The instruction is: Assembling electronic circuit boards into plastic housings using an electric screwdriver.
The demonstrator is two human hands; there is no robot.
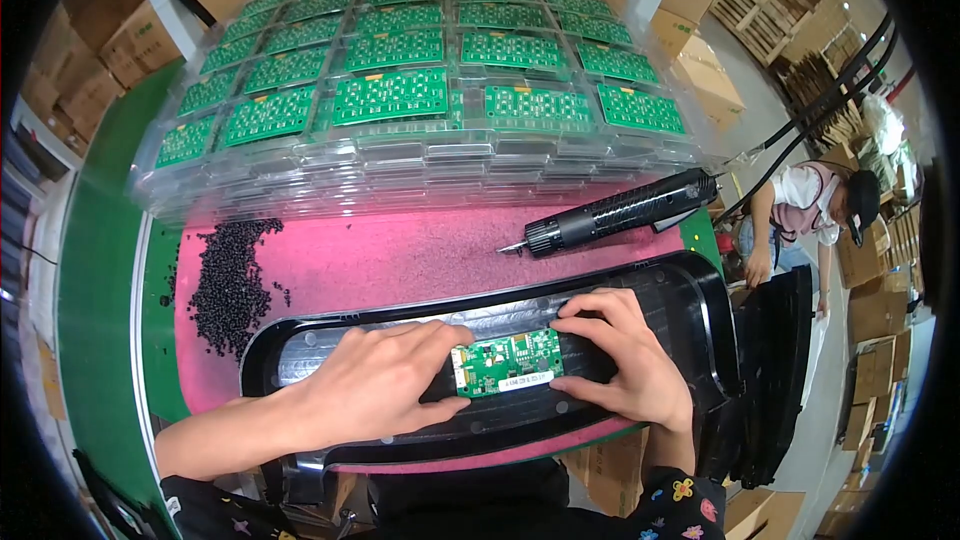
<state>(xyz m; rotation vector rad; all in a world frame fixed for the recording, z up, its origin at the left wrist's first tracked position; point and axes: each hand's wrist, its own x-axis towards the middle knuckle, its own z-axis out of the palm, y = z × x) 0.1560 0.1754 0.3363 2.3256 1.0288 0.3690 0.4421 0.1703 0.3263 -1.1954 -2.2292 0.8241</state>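
Observation:
A green circuit board [505,362] with a white label strip and a white connector sits low inside a long black plastic housing [330,360]. My left hand [385,375] grips the board's left end between thumb and fingers. At the opposite end, my right hand [625,360] pinches its edge the same way, thumb at the near corner and forefinger at the far one. Whether the board touches the housing floor is hard to tell. Beyond the housing, a black electric screwdriver [620,212] lies on the pink mat with its bit pointing left.
Stacked clear plastic trays [430,165] full of green boards rise behind the pink mat [400,240]. A heap of small black screws [232,285] lies left. More black housings [765,370] stand right, near another person [805,205]. Cables hang at the upper right.

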